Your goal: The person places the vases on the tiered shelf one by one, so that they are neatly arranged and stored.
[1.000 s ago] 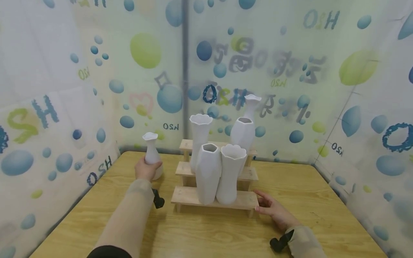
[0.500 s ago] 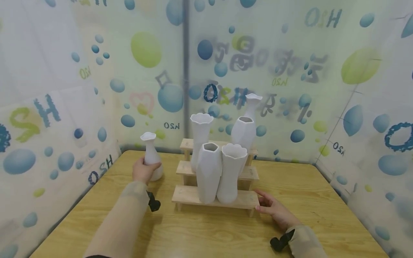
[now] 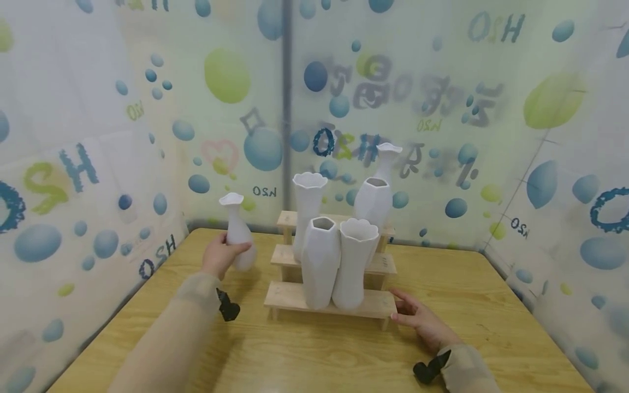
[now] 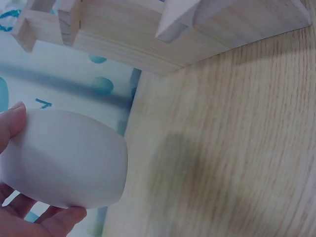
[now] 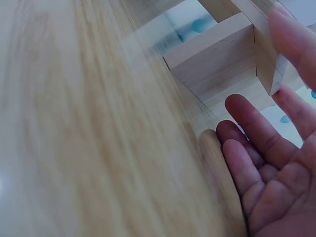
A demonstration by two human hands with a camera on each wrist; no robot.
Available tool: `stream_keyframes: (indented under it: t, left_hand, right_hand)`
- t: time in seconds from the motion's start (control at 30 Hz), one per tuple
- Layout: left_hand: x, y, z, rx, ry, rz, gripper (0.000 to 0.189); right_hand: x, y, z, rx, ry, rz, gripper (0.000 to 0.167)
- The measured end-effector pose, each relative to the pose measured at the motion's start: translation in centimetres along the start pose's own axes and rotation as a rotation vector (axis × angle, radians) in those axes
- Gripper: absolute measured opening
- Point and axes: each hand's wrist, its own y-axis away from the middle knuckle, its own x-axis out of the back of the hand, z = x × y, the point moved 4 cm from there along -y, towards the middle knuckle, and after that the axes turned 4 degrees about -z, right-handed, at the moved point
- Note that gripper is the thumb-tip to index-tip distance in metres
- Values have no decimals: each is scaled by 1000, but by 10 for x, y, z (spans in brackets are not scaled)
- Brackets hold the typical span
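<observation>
My left hand (image 3: 220,257) grips a white vase (image 3: 241,240) round its body, left of a stepped wooden stand (image 3: 324,301). This vase has a narrow neck and a wavy rim, and it leans a little. In the left wrist view, the vase's base (image 4: 111,165) is apart from its shadow on the table, thumb on one side and fingers on the other. My right hand (image 3: 422,323) holds the right end of the lowest step, thumb at the front edge and index finger behind. In the right wrist view, the step's end (image 5: 269,69) lies between them, the other fingers (image 5: 244,163) curled loosely.
Several white vases crowd the stand: a faceted vase (image 3: 320,267) and a scalloped vase (image 3: 351,267) in front, a fluted vase (image 3: 307,213) behind left, others behind right. The wooden table (image 3: 314,355) meets patterned curtains (image 3: 236,136) at the back and sides.
The left hand has raised the vase slightly off the table and tilted it, its neck now leaning left. The right hand stays at the stand's end.
</observation>
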Motion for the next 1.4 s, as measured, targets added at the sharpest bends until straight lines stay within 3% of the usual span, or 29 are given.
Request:
stream_keyframes:
  t: [0.17, 0.37, 0.77, 1.4]
  left_hand:
    - [6, 2, 16, -27, 5, -53, 82]
    - [14, 5, 38, -68, 12, -71, 82]
    - [22, 4, 84, -70, 7, -109, 83]
    - [7, -2, 135, -102, 8, -181, 79]
  right_hand:
    - [0, 1, -3, 11, -14, -2, 71]
    - [-1, 1, -1, 9, -5, -7, 71]
    - [-1, 0, 0, 3, -2, -12, 71]
    - [0, 0, 0, -21, 4, 14, 72]
